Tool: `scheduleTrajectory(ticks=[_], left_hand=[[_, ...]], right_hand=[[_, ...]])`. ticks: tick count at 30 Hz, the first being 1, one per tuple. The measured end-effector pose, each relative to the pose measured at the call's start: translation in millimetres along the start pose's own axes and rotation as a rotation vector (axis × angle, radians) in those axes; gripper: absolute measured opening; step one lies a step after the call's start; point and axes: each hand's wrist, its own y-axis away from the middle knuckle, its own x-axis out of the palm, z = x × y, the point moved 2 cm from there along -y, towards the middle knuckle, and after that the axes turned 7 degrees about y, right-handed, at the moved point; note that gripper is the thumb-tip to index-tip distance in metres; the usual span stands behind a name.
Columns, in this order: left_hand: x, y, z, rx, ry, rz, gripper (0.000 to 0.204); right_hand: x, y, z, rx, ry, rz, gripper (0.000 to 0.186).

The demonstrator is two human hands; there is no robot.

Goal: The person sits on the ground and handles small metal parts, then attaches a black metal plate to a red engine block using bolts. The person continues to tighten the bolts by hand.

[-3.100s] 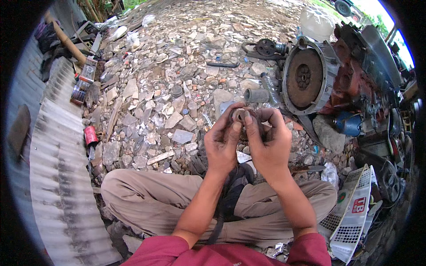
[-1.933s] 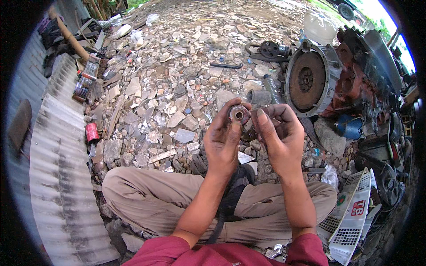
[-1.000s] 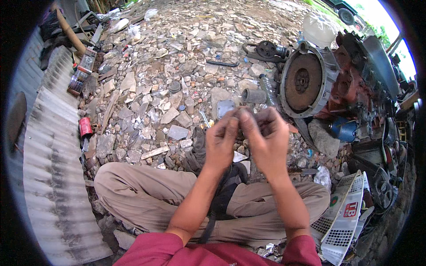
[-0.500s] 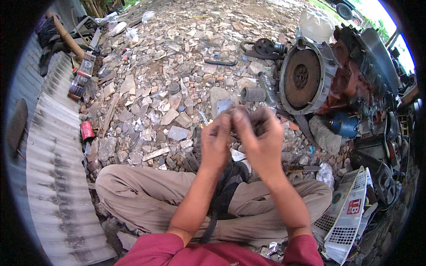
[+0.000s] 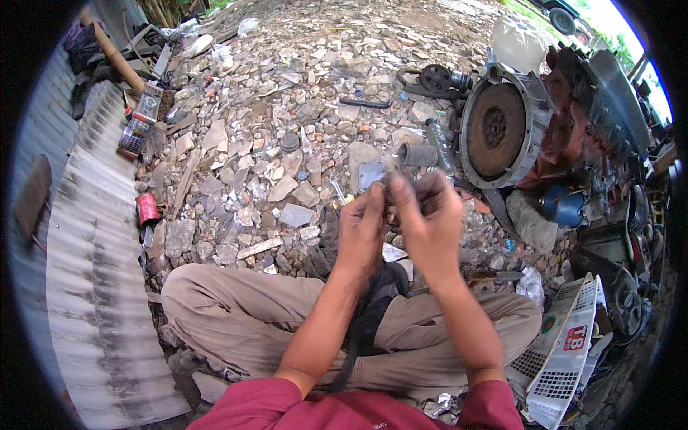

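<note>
My left hand [image 5: 360, 229] and my right hand [image 5: 428, 222] meet above my crossed legs, fingers curled and thumbs close together on a small dark part [image 5: 387, 192], mostly hidden and blurred. Beyond them a grey square plate [image 5: 371, 171], a metal cylinder [image 5: 416, 154] and a wrench [image 5: 338, 191] lie on the rubble.
An engine [image 5: 568, 143] with a rusty flywheel [image 5: 494, 129], a blue canister [image 5: 561, 205], pulley assembly [image 5: 435, 80] and white crate [image 5: 566, 344] are on my right. Corrugated sheeting [image 5: 104, 272], a red can [image 5: 147, 210] and bamboo pole [image 5: 115, 57] line the left.
About two seconds earlier a round part with a hole showed in my left fingers. Since then my hands have closed together over it, with small, blurred shifts of the fingers.
</note>
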Motion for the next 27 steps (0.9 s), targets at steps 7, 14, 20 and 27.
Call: scheduleTrajectory(ticks=[7,14,20,27], left_hand=[[17.6,4.1,-1.7,0.005,-0.066,0.029,0.054],[23.0,-4.9,-13.1,0.008,0.361,0.202,0.063],[18.3,-5.4,-20.4,0.057,0.400,0.226,0.059],[18.0,-5.6,-27.8,0.075,0.374,0.144,0.055]], right_hand=[[-15.2,-28.8,-10.1,-0.011,-0.018,-0.069,0.023],[-35.6,-29.4,0.3,0.180,-0.202,-0.091,0.023],[-27.9,-21.6,12.1,0.102,-0.276,-0.024,0.020],[-20.6,-13.0,18.3,0.011,-0.240,0.031,0.020]])
